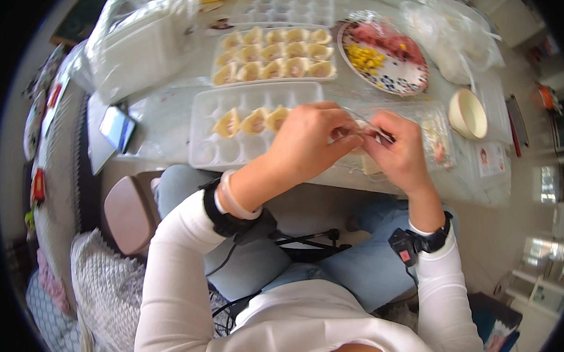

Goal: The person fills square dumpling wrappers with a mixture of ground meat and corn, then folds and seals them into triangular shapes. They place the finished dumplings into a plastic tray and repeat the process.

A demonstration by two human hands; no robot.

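My left hand (308, 138) and my right hand (395, 146) meet above the table's near edge, their fingertips pinching a small thing between them; it looks like a thin utensil with something pale, mostly hidden. Just left of them lies a white plastic compartment tray (214, 153) with several folded dumplings (256, 122) in a row. A second tray behind it is filled with dumplings (272, 53). At the back right, a patterned oval plate (404, 81) bears pink minced filling (389, 39) and yellow corn kernels (364, 58). Beneath and beside my right hand is a clear plastic tray (444, 119) with pale scraps.
A cream bowl (467, 113) stands right of the clear tray. Plastic bags (452, 38) lie behind it. A bagged white container (137, 54) stands at the back left, with a phone (118, 128) nearer me. Another compartment tray (283, 11) lies at the back.
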